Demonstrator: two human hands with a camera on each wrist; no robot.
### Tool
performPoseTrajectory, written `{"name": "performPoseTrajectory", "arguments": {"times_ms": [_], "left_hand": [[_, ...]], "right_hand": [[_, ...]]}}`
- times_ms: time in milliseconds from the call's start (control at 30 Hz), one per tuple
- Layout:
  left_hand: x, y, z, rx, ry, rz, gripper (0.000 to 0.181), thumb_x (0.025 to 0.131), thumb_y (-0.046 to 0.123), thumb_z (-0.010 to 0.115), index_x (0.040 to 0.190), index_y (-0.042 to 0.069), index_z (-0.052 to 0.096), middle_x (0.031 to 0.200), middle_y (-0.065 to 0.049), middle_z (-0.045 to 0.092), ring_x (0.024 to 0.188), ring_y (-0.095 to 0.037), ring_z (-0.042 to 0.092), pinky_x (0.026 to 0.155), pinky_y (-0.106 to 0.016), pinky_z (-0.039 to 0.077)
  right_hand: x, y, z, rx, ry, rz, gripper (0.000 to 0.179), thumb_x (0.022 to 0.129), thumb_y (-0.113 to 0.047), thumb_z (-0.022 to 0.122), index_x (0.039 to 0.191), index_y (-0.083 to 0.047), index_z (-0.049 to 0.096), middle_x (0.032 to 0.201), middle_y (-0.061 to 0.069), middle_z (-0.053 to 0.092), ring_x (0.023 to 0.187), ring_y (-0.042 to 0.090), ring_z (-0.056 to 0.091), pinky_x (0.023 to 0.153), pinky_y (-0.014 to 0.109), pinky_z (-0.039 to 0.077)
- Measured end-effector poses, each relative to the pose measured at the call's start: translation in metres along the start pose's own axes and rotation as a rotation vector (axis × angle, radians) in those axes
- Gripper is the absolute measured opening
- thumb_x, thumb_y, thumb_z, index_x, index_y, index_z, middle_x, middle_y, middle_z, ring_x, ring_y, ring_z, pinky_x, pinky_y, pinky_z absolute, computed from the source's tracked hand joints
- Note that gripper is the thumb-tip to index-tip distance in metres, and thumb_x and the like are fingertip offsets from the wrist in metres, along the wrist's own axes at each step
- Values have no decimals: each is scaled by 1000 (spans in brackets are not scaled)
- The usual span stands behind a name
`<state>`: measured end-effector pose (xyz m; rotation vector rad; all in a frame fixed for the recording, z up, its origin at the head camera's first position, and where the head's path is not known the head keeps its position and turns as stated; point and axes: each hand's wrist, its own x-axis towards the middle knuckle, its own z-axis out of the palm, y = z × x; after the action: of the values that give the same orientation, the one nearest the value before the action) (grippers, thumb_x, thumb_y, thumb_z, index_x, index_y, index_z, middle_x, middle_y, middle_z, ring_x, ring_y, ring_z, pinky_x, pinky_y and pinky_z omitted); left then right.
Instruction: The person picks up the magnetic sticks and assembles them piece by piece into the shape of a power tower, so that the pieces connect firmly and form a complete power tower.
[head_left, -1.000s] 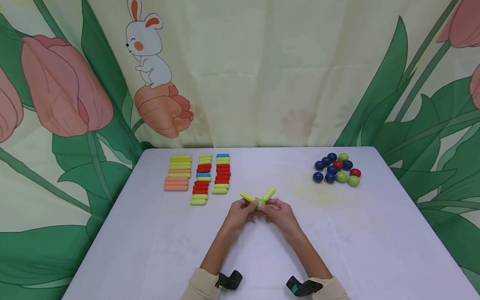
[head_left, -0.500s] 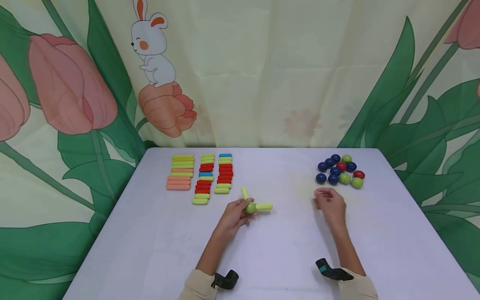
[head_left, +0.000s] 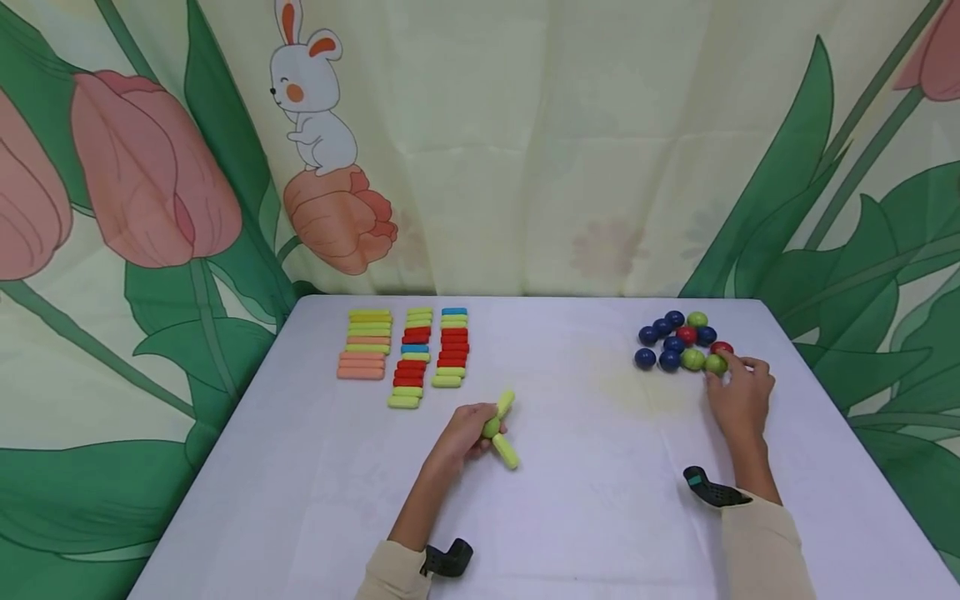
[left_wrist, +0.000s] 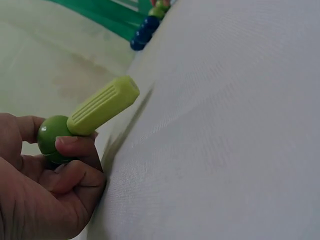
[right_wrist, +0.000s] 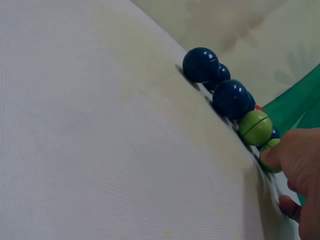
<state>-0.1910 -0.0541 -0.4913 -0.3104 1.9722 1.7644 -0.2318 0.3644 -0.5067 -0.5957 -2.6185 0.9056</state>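
My left hand point(head_left: 461, 437) grips a green ball point(left_wrist: 52, 132) over the middle of the table. Two yellow-green rods are joined to that ball: one rod point(head_left: 506, 404) points away from me, the other rod point(head_left: 506, 452) toward me. On the right, my right hand point(head_left: 741, 396) pinches another green ball point(head_left: 715, 365) at the near right edge of a ball cluster, its thumb against the ball in the right wrist view. Next to it are a green ball point(right_wrist: 255, 128) and a red ball point(head_left: 722, 347), partly behind the fingers. Several dark blue balls point(head_left: 644, 358) lie to their left.
Three columns of short rods lie at the back left of the white table point(head_left: 570, 517): yellow and pink rods point(head_left: 363, 357), then red and yellow-green rods point(head_left: 410, 365), then more red rods point(head_left: 453, 346). A printed curtain point(head_left: 525, 167) hangs behind the table.
The hands were together at the jointed piece; the right hand has let go and moved right to the balls. The left hand has kept the piece and turned it, its rods swinging round.
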Motion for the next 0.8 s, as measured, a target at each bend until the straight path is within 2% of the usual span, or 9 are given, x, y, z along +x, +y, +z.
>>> {"name": "performPoseTrajectory", "arguments": {"times_ms": [200,333,433,567,700,800], "left_hand": [[-1,1,6,143,37,77,36,95,28,61,125,8,62,81,-3,68,75,-12,56,60,-20,42],[-1,0,8,199,63,110,35,93,27,66,122,9,64,79,-3,69,74,-13,57,63,-21,44],[-2,-2,8,222,56,143,35,93,28,66,122,9,65,79,-3,69,69,-13,55,59,-21,45],[0,-4,10,244,18,179,36,94,30,65,124,11,64,80,-2,69,61,-12,54,54,-20,45],[-1,-5,9,265,-11,201,37,93,32,65,126,14,64,82,-2,69,57,-12,54,54,-21,47],[-3,-5,7,295,-32,220,38,92,34,66,126,16,65,84,-2,69,57,-13,55,54,-22,47]], "right_hand": [[-5,2,-6,-4,19,5,47,96,-16,59,137,3,47,132,30,47,125,44,43,102,59,38],[-12,5,-5,25,-8,8,49,96,-20,60,136,4,44,127,28,54,115,40,51,96,53,46],[-19,7,-6,48,-13,34,53,95,-27,60,137,2,44,126,27,57,108,36,55,84,40,49],[-31,6,-11,79,-37,62,57,96,-33,58,141,-1,44,128,25,56,100,30,55,67,18,40],[-46,-3,-14,125,-126,-1,55,96,-36,58,139,-3,47,125,22,57,89,16,57,57,12,44],[-57,-16,-7,191,-247,-62,56,95,-41,60,137,-6,47,125,19,57,82,5,58,60,16,50]]}}
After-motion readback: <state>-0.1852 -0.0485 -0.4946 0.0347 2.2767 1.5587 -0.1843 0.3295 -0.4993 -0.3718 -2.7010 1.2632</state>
